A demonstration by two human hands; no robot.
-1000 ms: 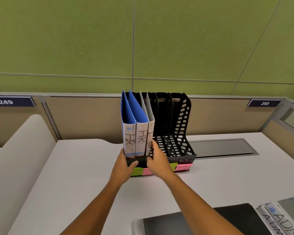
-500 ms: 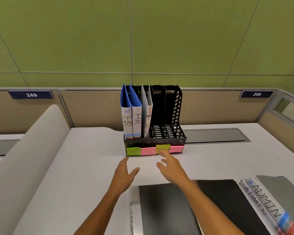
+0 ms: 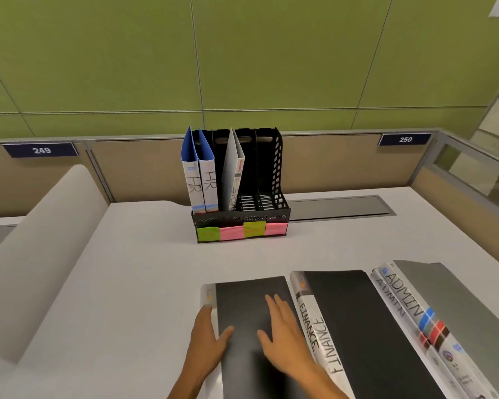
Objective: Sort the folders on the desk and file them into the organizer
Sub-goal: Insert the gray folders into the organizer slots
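Head: HR folders [image 3: 202, 180], FINANCE folder [image 3: 320, 335].

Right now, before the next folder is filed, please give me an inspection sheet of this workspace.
Surface: white desk, with a grey cable flap behind the organizer.
Job's things: black organizer holds two blue HR folders and a leaning grey folder; two right slots hold nothing. Lying flat: black folder, FINANCE folder, ADMIN folders.
Clutter: nothing seen.
Grippers: left hand at the black folder's spine edge; right hand flat on its cover.
Cables: nothing seen.
Surroundings: green wall, partition signs 249 and 250.
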